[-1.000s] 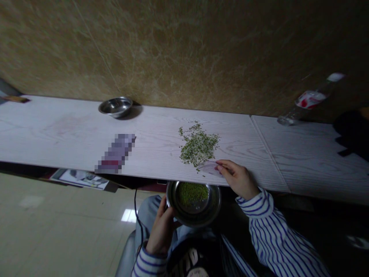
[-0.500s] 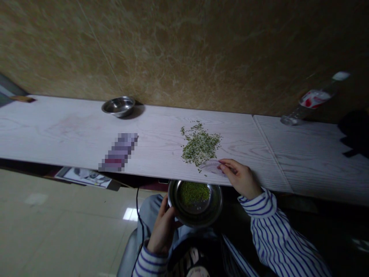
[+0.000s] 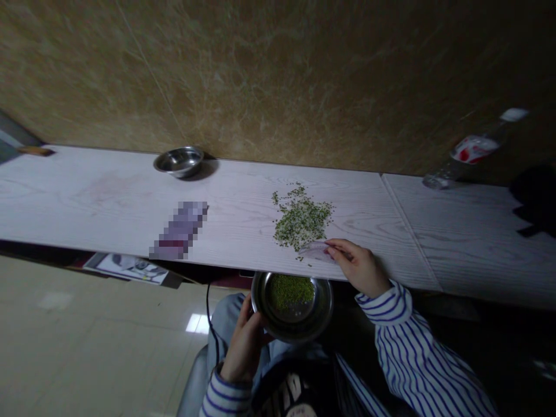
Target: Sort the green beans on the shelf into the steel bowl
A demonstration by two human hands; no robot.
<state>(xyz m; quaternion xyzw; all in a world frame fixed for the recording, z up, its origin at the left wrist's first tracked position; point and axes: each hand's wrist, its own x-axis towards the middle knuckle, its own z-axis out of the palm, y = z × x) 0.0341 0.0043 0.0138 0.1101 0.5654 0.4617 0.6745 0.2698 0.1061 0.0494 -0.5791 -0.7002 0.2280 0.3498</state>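
Observation:
My left hand [image 3: 246, 341] grips the left rim of a steel bowl [image 3: 321, 324], thumb on the near side. The bowl sits just below the table's front edge, over my lap, tilted. Small green beans [image 3: 290, 291], perhaps mung beans, lie inside it with a few white specks. Between the fingertips of my right hand [image 3: 358, 265] is a thin, see-through, protractor-like plastic piece [image 3: 313, 250], low at the tabletop. Its far edge borders a spread of green beans mixed with white grains [image 3: 303, 220]. A few stray beans lie close to the table edge.
A second steel bowl [image 3: 179, 162] stands by the wall. A pixelated flat object [image 3: 179, 230] lies left on the white table [image 3: 243, 231]. At right are a clear bottle [image 3: 473, 149] and a dark object [image 3: 536, 200]. A black cable [image 3: 207, 307] hangs beside my leg.
My right hand and the plastic piece have shifted very slightly left. The held bowl has moved a touch left too. The bean spread looks the same.

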